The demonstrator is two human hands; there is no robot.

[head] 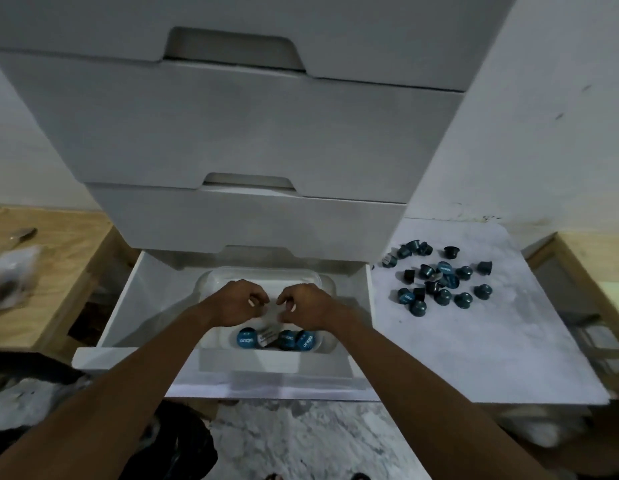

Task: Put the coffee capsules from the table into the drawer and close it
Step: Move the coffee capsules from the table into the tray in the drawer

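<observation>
Hovering over the open drawer (135, 299), the left hand (237, 303) and right hand (310, 304) curl their fingers side by side. Whether either pinches anything, I cannot tell. Four capsules (277, 339) lie below them at 6 o'clock, against the tray's (266, 271) near rim. Loose capsules (436, 278) crowd the table (474, 358) at 3 o'clock — its near edge bare.

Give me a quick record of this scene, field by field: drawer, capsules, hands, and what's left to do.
drawer: bottom drawer pulled open; drawers above shut
container: clear tray inside the drawer
in drawer: about four blue capsules at the tray's near end
on table: loose pile on the white table, right of the drawer
left hand: over the tray, fingers curled; grip unclear
right hand: same, beside the left
remaining: pile not yet moved, drawer not yet closed
</observation>
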